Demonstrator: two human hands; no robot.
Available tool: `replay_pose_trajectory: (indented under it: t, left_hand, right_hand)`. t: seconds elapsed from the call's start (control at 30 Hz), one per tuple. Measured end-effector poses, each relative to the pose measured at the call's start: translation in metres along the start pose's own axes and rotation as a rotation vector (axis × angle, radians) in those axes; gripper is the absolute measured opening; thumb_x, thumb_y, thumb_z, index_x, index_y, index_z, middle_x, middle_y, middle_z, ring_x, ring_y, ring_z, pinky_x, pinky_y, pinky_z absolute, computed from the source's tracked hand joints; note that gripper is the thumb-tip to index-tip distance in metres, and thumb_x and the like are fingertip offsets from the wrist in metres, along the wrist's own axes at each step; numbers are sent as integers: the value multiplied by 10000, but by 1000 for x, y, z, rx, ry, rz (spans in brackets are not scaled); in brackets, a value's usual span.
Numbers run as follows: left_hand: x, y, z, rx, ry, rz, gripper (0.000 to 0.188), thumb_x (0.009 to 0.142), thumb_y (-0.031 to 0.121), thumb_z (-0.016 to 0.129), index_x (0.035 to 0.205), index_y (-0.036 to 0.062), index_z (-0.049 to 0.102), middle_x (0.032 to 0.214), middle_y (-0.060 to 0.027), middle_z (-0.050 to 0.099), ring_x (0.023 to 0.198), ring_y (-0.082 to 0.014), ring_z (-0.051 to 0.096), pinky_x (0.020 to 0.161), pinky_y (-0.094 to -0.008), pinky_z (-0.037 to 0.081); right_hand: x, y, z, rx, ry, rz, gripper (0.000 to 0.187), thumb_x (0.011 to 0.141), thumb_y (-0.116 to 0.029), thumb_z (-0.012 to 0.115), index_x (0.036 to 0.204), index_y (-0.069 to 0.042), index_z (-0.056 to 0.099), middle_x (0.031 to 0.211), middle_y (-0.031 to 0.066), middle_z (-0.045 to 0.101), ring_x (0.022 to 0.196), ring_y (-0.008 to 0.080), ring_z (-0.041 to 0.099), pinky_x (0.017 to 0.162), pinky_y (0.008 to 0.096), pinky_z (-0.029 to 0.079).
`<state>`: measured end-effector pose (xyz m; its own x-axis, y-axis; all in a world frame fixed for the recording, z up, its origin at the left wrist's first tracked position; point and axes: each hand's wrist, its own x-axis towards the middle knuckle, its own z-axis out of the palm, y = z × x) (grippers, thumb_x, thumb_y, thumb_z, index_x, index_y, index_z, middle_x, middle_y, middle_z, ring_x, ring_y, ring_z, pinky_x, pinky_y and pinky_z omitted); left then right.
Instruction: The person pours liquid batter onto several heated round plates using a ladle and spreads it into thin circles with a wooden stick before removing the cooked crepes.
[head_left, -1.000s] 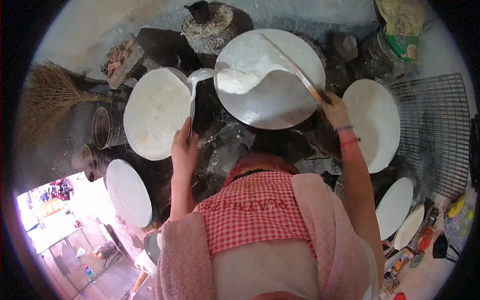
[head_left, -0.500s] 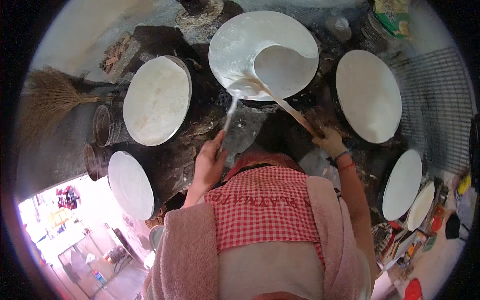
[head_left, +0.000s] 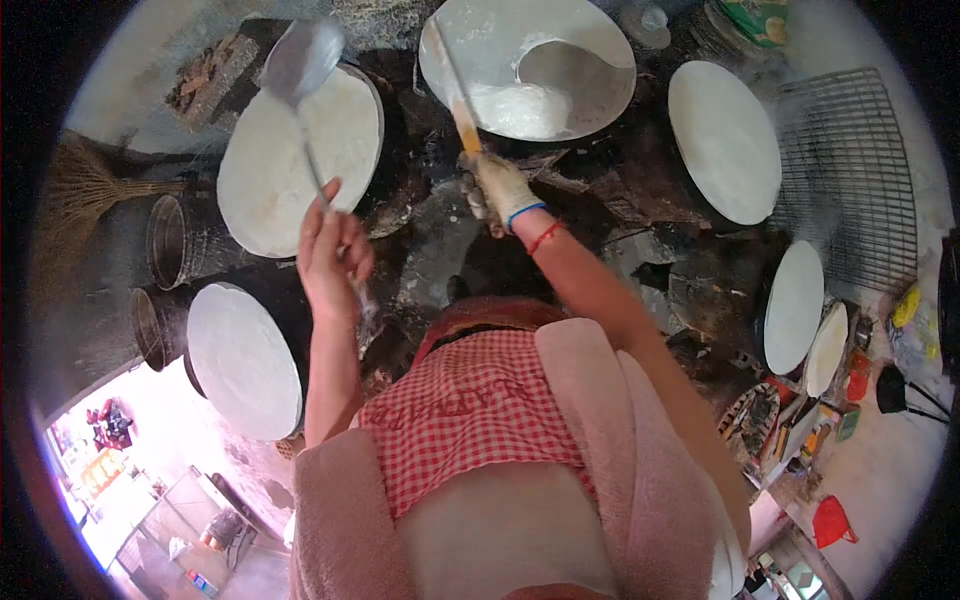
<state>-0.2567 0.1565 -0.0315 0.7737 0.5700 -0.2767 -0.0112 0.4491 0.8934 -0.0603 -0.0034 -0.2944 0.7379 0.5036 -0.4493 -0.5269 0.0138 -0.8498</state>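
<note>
My left hand (head_left: 335, 240) grips the thin handle of a metal ladle (head_left: 305, 62), whose bowl is raised over the far edge of the left griddle (head_left: 300, 165). My right hand (head_left: 500, 188) is closed round the lower end of a long wooden stick (head_left: 455, 90); its far end lies over the left side of the middle griddle (head_left: 600, 100). Glossy white batter (head_left: 520, 108) covers much of that griddle, with a rounded greyish patch on its right. A pale round sheet covers the left griddle's top.
More round griddles with white tops stand at near left (head_left: 245, 360), far right (head_left: 725, 140) and near right (head_left: 795, 305). Metal buckets (head_left: 170, 240) and a straw broom (head_left: 100, 190) are at left. A wire rack (head_left: 850, 170) leans at right, above cluttered tools (head_left: 800, 440).
The ladle has left the middle griddle's near edge and swung up left with my left hand. My right hand has moved left and forward with the stick. The batter has spread differently.
</note>
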Motion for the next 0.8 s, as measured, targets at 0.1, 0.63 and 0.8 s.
replay_pose_trajectory:
  t: [0.1,0.63,0.8]
  left_hand:
    - [-27,-23,-95,-4,203,3,408,1081,149,448,1473,38,461,727,36,366,526,-50,303,437,-213,250]
    - [-103,-21,-164,-173,183,112,460,1068,165,517,1503,41,430,732,25,361,524,-59,309,406,-219,263]
    - [-124,12,-130,-519,-259,9,909,943,441,731,1653,256,193,773,7,387,511,-60,310,395,-191,266]
  right_hand:
    - [-54,-4,27,71,-7,164,228,1003,-328,651,984,-110,588,649,13,525,428,136,410,390,312,330]
    - [-102,-84,-107,-1220,556,-148,500,1022,-480,519,1177,-35,687,1083,281,701,989,446,679,830,505,552]
    - [-161,17,-175,-1289,463,-257,568,1052,-510,425,1135,-12,685,1102,314,673,1035,508,634,887,574,502]
